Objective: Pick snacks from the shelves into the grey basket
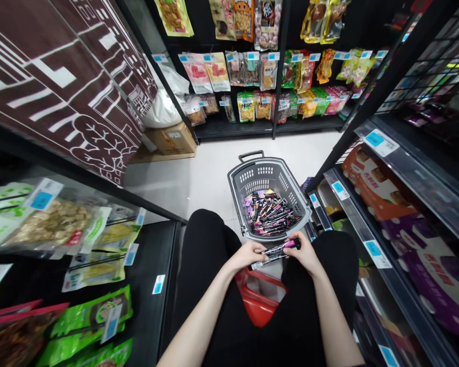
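Between my knees, my left hand [248, 256] and my right hand [301, 251] hold several slim snack packets [274, 252] in dark, pink-marked wrappers. My left fingers pinch the packets' left end, and my right fingers close round their right end. Just beyond my hands, a grey shopping basket [235, 196] stands on the floor with its handle at the far side. A heap of similar slim packets [273, 214] lies inside it, mostly black and pink, with some purple ones at the left.
Beneath me is a red stool [260, 305]. Shelves with hanging snack bags [247, 106] stand ahead. Purple and orange boxes [416, 244] fill the right shelf; bagged goods [95, 311] hang at left. A cardboard box [172, 138] sits on the pale floor [210, 168].
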Action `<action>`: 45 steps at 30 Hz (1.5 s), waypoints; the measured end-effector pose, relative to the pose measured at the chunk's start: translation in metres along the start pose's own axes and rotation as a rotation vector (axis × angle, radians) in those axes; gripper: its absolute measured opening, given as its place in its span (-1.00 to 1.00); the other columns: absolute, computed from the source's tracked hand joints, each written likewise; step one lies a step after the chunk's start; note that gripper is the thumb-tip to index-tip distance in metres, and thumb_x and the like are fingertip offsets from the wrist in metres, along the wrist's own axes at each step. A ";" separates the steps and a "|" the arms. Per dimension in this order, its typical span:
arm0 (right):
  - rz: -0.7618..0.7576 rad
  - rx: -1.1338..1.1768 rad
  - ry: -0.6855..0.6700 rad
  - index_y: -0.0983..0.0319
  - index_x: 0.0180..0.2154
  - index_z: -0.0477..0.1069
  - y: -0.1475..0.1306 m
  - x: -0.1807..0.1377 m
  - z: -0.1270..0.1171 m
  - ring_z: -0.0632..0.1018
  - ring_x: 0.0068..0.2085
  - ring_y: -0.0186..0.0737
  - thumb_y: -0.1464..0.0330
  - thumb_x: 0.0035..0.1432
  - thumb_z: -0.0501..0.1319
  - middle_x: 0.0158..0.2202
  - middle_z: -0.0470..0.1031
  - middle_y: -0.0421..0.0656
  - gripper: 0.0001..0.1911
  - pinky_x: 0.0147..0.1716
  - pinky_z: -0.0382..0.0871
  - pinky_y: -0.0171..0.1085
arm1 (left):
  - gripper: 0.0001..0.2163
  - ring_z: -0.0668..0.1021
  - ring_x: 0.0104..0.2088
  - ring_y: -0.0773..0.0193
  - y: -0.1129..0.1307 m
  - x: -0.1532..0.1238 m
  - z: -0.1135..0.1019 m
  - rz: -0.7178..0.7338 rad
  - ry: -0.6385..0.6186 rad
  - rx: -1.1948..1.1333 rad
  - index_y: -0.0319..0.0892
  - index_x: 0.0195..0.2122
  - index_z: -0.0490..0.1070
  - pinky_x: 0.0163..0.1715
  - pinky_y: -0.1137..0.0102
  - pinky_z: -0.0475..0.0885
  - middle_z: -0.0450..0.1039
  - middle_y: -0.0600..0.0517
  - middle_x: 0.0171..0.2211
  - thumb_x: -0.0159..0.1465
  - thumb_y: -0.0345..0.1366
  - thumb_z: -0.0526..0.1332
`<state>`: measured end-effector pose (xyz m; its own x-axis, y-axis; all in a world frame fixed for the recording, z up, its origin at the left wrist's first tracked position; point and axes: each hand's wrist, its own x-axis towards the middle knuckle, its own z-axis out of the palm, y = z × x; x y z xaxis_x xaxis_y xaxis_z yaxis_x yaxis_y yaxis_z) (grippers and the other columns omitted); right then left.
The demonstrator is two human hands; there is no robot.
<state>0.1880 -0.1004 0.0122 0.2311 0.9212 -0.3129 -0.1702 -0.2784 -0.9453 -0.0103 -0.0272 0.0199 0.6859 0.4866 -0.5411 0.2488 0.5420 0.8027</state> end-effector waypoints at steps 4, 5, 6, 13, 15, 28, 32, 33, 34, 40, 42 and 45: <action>-0.029 0.042 0.078 0.18 -0.33 0.29 0.003 0.003 -0.003 0.43 -0.39 -0.25 0.31 -0.25 0.40 -0.42 0.37 -0.25 -0.60 -0.52 0.47 -0.27 | -0.63 0.45 -0.61 0.38 0.000 0.003 0.000 0.050 0.041 -0.121 -0.34 -0.31 0.49 -0.57 0.46 0.36 0.52 0.00 -0.50 -0.19 -0.35 0.41; -0.026 0.066 0.096 0.18 -0.32 0.30 0.003 0.003 -0.003 0.44 -0.39 -0.25 0.30 -0.24 0.40 -0.42 0.37 -0.25 -0.59 -0.51 0.47 -0.26 | -0.60 0.46 -0.60 0.38 -0.001 0.004 -0.001 0.066 0.066 -0.160 -0.33 -0.29 0.47 -0.56 0.44 0.38 0.53 -0.02 -0.44 -0.21 -0.36 0.42; -0.020 0.092 0.111 0.18 -0.31 0.30 0.003 0.004 -0.003 0.44 -0.39 -0.25 0.29 -0.24 0.40 -0.41 0.37 -0.25 -0.59 -0.50 0.47 -0.25 | -0.58 0.46 -0.59 0.38 -0.001 0.005 -0.001 0.082 0.095 -0.199 -0.32 -0.28 0.45 -0.55 0.43 0.39 0.53 -0.04 -0.39 -0.23 -0.38 0.43; -0.139 0.076 0.212 0.18 -0.25 0.35 0.006 0.004 -0.002 0.44 -0.35 -0.26 0.25 -0.14 0.35 -0.33 0.38 -0.19 -0.63 -0.42 0.40 -0.31 | -0.65 0.54 -0.43 0.34 -0.002 0.005 -0.006 0.084 0.203 -0.399 -0.28 -0.33 0.40 -0.35 0.43 0.47 0.50 0.01 -0.41 -0.19 -0.46 0.39; -0.183 0.045 0.218 0.18 -0.24 0.35 0.006 0.004 -0.002 0.45 -0.33 -0.25 0.25 -0.10 0.33 -0.30 0.40 -0.17 -0.66 -0.39 0.38 -0.31 | -0.65 0.57 -0.39 0.24 -0.003 0.002 -0.007 -0.001 0.156 -0.420 -0.30 -0.28 0.40 -0.32 0.34 0.49 0.51 -0.06 -0.37 -0.15 -0.45 0.38; -0.062 0.299 0.281 0.17 -0.31 0.38 0.004 0.007 -0.004 0.48 -0.37 -0.28 0.22 -0.14 0.34 -0.32 0.42 -0.20 -0.68 -0.43 0.46 -0.29 | -0.64 0.54 -0.56 0.36 -0.004 0.004 -0.007 0.019 0.169 -0.421 -0.33 -0.27 0.38 -0.50 0.50 0.48 0.47 0.04 -0.56 -0.10 -0.39 0.42; -0.031 0.380 0.247 0.18 -0.30 0.41 0.002 0.007 -0.003 0.51 -0.40 -0.26 0.19 -0.14 0.33 -0.36 0.46 -0.19 -0.68 -0.38 0.52 -0.17 | -0.61 0.51 -0.62 0.32 -0.004 0.006 -0.004 0.105 0.199 -0.362 -0.32 -0.33 0.35 -0.56 0.44 0.46 0.46 0.01 -0.60 -0.08 -0.19 0.41; -0.030 0.388 0.242 0.18 -0.30 0.41 0.002 0.007 -0.003 0.51 -0.41 -0.26 0.18 -0.14 0.33 -0.38 0.47 -0.19 -0.67 -0.37 0.53 -0.15 | -0.59 0.52 -0.61 0.31 -0.005 0.006 -0.004 0.119 0.201 -0.351 -0.32 -0.33 0.35 -0.55 0.43 0.46 0.48 -0.02 -0.58 -0.08 -0.14 0.40; -0.032 0.392 0.239 0.19 -0.30 0.42 0.003 0.007 -0.003 0.52 -0.42 -0.26 0.19 -0.13 0.33 -0.39 0.47 -0.19 -0.67 -0.36 0.54 -0.13 | -0.57 0.53 -0.60 0.29 -0.005 0.007 -0.003 0.130 0.201 -0.340 -0.33 -0.33 0.36 -0.55 0.41 0.46 0.49 -0.05 -0.56 -0.08 -0.10 0.38; -0.017 0.397 0.263 0.23 -0.31 0.43 0.006 0.008 -0.005 0.51 -0.50 -0.27 0.20 -0.15 0.35 -0.43 0.48 -0.19 -0.66 -0.43 0.56 -0.10 | -0.53 0.56 -0.49 0.21 -0.008 0.012 -0.004 0.167 0.215 -0.242 -0.33 -0.27 0.39 -0.44 0.33 0.47 0.54 -0.12 -0.43 -0.05 -0.02 0.33; 0.001 0.401 0.267 0.23 -0.31 0.43 0.008 0.008 -0.005 0.50 -0.53 -0.29 0.19 -0.17 0.36 -0.42 0.48 -0.18 -0.64 -0.46 0.55 -0.13 | -0.58 0.56 -0.37 0.25 -0.006 0.011 -0.007 0.192 0.235 -0.193 -0.29 -0.26 0.41 -0.34 0.39 0.45 0.54 -0.06 -0.35 -0.09 -0.16 0.38; 0.031 0.380 0.279 0.22 -0.27 0.40 0.012 0.010 -0.003 0.48 -0.54 -0.32 0.18 -0.22 0.37 -0.40 0.48 -0.19 -0.57 -0.55 0.52 -0.22 | -0.55 0.53 -0.36 0.31 -0.004 0.007 -0.007 0.180 0.178 -0.106 -0.27 -0.24 0.43 -0.33 0.48 0.40 0.53 0.02 -0.37 -0.22 -0.42 0.42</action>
<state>0.1909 -0.0957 -0.0025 0.4602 0.7911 -0.4028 -0.5079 -0.1375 -0.8504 -0.0116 -0.0210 0.0116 0.5788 0.6894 -0.4355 0.0542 0.5004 0.8641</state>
